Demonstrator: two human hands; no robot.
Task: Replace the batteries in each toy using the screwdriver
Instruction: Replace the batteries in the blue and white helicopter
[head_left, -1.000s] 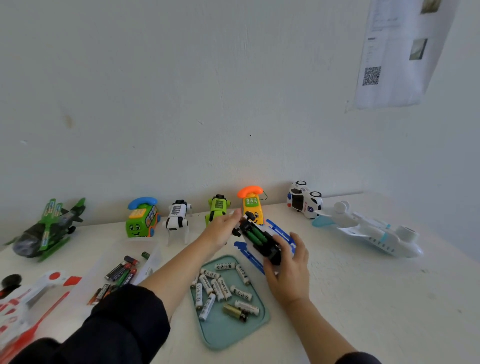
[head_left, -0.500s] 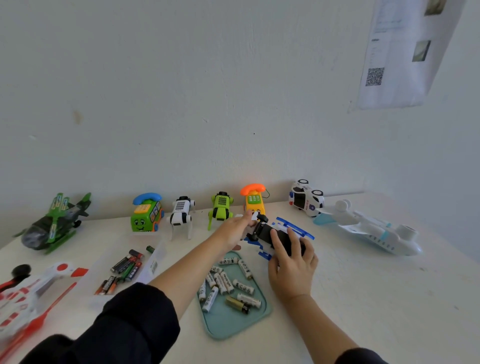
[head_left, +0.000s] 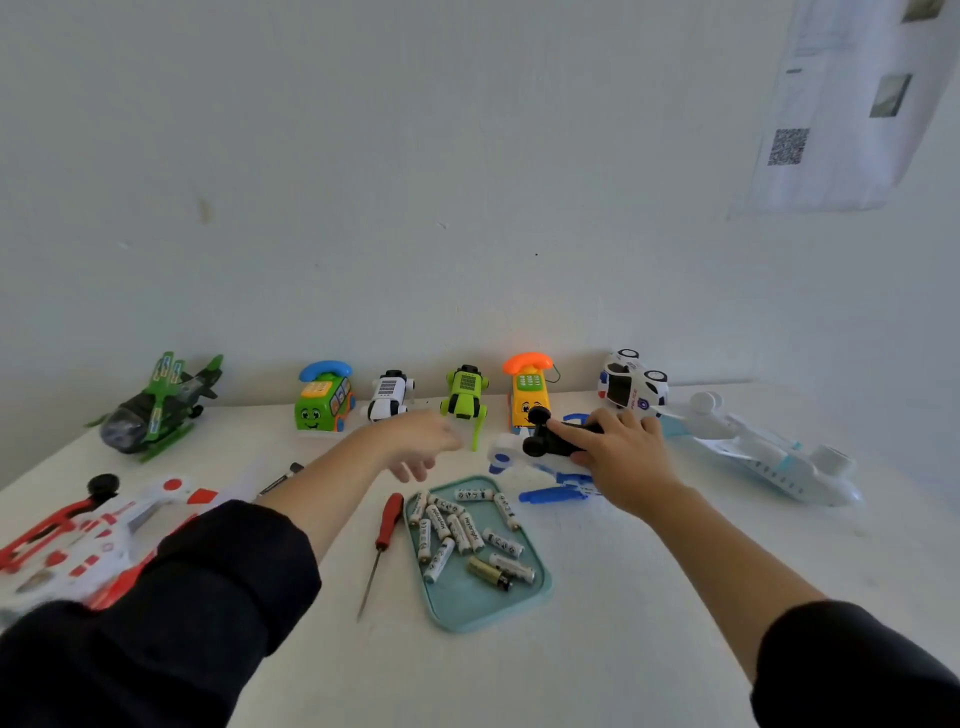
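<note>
A blue and white toy helicopter (head_left: 511, 449) lies belly-up on the table, its black underside and wheels facing me. My right hand (head_left: 621, 457) grips that black underside between fingers and thumb. My left hand (head_left: 421, 444) hovers blurred to the left of the toy, fingers loosely hanging, with nothing seen in it. A red-handled screwdriver (head_left: 389, 522) lies on the table left of a teal tray (head_left: 467, 613), which holds several white batteries (head_left: 457, 525) and a darker one (head_left: 488, 571).
Along the wall stand a green helicopter (head_left: 156, 410), green phone bus (head_left: 322, 397), white robot dog (head_left: 389, 400), green robot dog (head_left: 465, 397), orange phone (head_left: 530, 389) and police car (head_left: 631, 387). A white plane (head_left: 763, 452) lies right, a red-white toy (head_left: 88, 535) left.
My left hand has let go of the toy and pulled back to the left. My right hand has shifted the helicopter to the right. The view has dropped, showing the screwdriver.
</note>
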